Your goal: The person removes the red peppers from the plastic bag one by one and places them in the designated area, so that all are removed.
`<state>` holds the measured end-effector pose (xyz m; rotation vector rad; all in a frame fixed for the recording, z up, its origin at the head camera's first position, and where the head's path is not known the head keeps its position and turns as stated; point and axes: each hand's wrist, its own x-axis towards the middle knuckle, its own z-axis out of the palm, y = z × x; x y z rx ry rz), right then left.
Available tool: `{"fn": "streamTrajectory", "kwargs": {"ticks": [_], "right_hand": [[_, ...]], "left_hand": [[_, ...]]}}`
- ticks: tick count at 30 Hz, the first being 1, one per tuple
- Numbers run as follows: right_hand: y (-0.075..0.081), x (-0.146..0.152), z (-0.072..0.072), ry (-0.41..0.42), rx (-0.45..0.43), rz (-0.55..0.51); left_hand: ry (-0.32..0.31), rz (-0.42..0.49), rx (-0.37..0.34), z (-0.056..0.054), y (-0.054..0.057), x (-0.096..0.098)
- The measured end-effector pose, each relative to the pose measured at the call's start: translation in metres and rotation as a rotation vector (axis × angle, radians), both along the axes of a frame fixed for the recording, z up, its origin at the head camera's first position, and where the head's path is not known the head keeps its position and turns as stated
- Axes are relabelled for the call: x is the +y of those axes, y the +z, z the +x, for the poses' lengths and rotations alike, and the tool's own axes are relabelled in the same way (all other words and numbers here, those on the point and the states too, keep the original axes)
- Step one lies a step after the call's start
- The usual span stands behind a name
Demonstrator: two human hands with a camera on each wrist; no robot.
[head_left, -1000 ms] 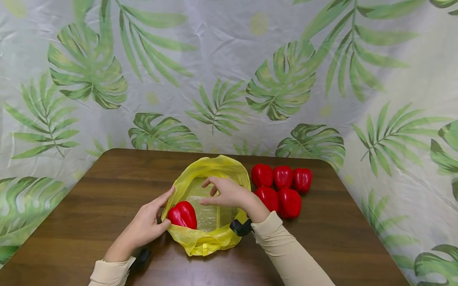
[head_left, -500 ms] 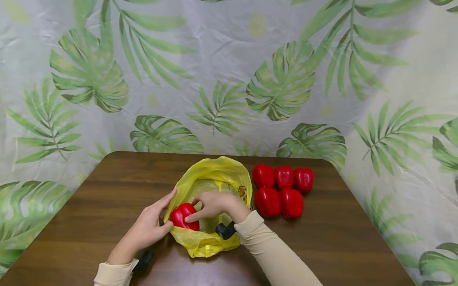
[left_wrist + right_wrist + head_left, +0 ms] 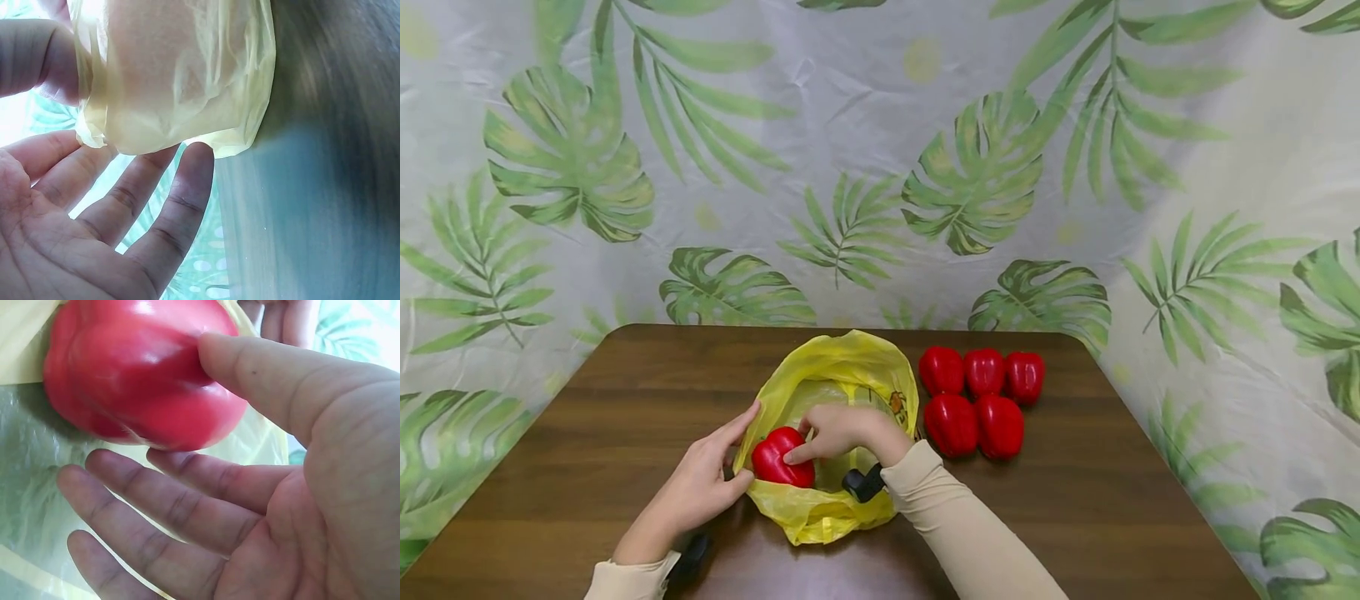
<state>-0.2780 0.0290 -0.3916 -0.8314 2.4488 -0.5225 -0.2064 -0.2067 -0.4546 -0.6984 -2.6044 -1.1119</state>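
Observation:
A yellow plastic bag (image 3: 868, 354) stands with its mouth spread on the table. Inside it, at the left, lies a red bell pepper (image 3: 775, 458). My right hand (image 3: 842, 429) reaches into the bag and pinches this pepper. The right wrist view shows the thumb (image 3: 250, 365) pressed on its skin and the other fingers (image 3: 169, 506) under and beside it. My left hand (image 3: 696, 479) touches the bag's left rim, its fingers (image 3: 169, 231) nearly straight along the outside of the plastic (image 3: 169, 81). The left thumb tip meets the bag edge.
To the right of the bag, several more red bell peppers (image 3: 981, 408) stand close together in two rows. The brown wooden table (image 3: 1112, 492) ends at a leaf-patterned sheet (image 3: 850, 125) behind. A black wrist camera (image 3: 865, 483) sits on the right wrist.
My right hand has moved left and down inside the bag and taken hold of the bell pepper there. The left hand stays at the bag's rim. The head view has shifted slightly.

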Motion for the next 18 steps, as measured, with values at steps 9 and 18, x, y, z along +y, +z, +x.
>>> {"fn": "streamTrajectory", "kwargs": {"ticks": [9,18], "right_hand": [[0.01,0.022,-0.006,-0.047,-0.06,-0.095],[0.021,0.046,-0.008,-0.099,-0.068,-0.135]], "left_hand": [[-0.002,0.007,0.028,0.0,0.002,-0.001],[-0.009,0.012,0.051,-0.001,0.002,-0.002]]}}
